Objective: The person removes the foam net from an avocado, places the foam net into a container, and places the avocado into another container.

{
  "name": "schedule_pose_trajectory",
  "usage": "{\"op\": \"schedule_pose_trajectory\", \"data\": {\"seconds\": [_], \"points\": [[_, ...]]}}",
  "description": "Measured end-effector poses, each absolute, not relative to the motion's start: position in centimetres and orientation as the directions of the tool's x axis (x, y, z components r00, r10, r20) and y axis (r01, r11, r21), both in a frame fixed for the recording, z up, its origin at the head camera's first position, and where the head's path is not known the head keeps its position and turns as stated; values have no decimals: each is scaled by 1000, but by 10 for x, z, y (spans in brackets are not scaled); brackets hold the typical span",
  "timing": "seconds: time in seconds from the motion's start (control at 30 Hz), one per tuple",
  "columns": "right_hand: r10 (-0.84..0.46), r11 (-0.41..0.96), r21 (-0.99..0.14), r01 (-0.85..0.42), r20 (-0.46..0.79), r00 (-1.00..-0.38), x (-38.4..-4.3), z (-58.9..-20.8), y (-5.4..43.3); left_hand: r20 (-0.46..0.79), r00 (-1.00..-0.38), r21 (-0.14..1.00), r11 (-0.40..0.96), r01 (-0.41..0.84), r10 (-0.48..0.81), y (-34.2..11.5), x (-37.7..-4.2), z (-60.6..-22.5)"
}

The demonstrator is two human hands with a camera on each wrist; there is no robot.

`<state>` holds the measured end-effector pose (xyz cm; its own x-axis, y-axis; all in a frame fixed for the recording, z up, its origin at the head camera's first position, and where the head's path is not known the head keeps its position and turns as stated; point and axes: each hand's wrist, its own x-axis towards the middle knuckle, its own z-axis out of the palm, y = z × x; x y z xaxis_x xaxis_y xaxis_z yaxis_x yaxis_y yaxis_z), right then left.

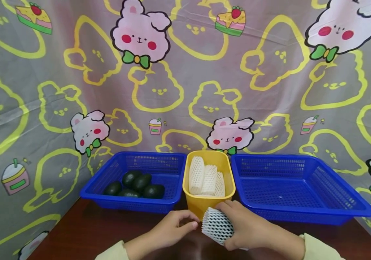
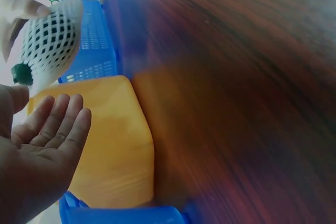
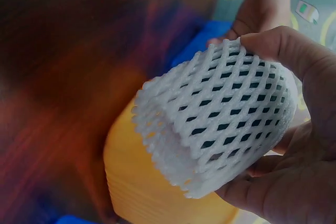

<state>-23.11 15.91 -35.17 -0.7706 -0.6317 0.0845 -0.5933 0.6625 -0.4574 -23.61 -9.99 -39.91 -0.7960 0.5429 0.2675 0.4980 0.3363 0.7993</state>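
Note:
My right hand [image 1: 248, 225] grips a white foam net sleeve [image 1: 216, 227] with a dark green avocado inside it. The avocado's end [image 2: 22, 74] peeks out of one opening in the left wrist view, and its skin shows dark through the mesh. In the right wrist view the other end of the sleeve hangs loose past the fruit. Just left of the sleeve, my left hand [image 1: 170, 229] holds nothing, its palm up and fingers relaxed in the left wrist view. Both hands are in front of a yellow bin [image 1: 198, 206] containing several white foam net sleeves [image 1: 196, 175].
A blue basket [image 1: 130, 206] with several avocados [image 1: 141, 182] stands left of the bin. Another blue basket [image 1: 302, 215] stands to the right, its perforated floor visible. All stand on a dark reddish wooden table [image 1: 84, 231], with a cartoon-printed curtain [image 1: 185, 90] behind.

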Motion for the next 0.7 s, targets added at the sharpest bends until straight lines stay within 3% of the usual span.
{"op": "schedule_pose_trajectory", "data": {"seconds": [0.5,0.7], "points": [[-714,615,-356,-704,128,-688,-243,-383,137,218,-825,801,387,456,522,-114,-236,-409],[-722,619,-343,-707,106,-684,-245,-390,131,195,-823,822,370,434,533,-117,-238,-417]]}}
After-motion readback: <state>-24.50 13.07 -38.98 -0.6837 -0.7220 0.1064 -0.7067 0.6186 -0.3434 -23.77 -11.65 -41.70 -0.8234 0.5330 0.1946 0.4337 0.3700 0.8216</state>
